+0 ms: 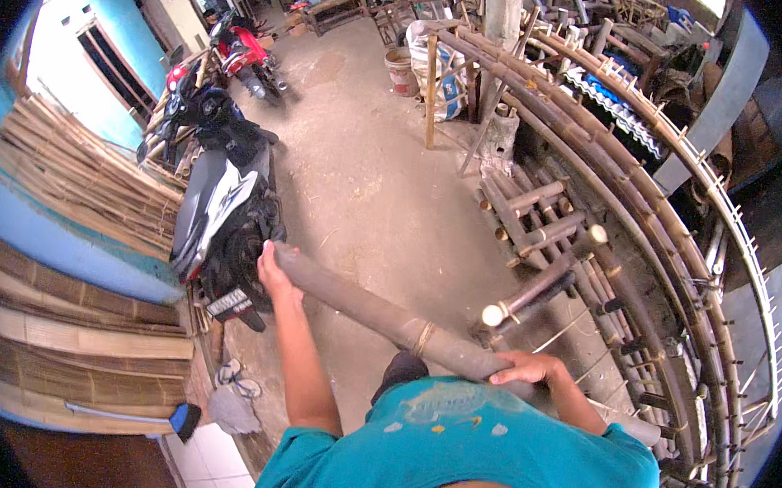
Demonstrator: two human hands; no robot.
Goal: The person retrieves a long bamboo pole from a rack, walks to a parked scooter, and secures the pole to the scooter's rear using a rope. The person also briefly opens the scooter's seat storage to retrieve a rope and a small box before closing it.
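A thick grey-brown bamboo pole (361, 302) lies slantwise across the front of my body, its far left end raised. Near that end my left hand (277, 270) is wrapped round it. My right hand (524, 368) grips the same pole further back, beside my right hip, with the thumb on top. Between the two hands a ringed joint shows on the pole. Past my right hand, part of it is hidden by my arm and teal shirt. A bamboo frame (532, 295) with pale cut ends stands just beyond my right hand.
A scooter (224, 198) is parked near my left hand, and a red motorbike (246, 52) farther off. Long bamboo poles (589, 135) run along the right. A bucket (401, 72) and a sack (440, 66) stand farther ahead. Bamboo strips (78, 177) and a broom (181, 422) are at the left.
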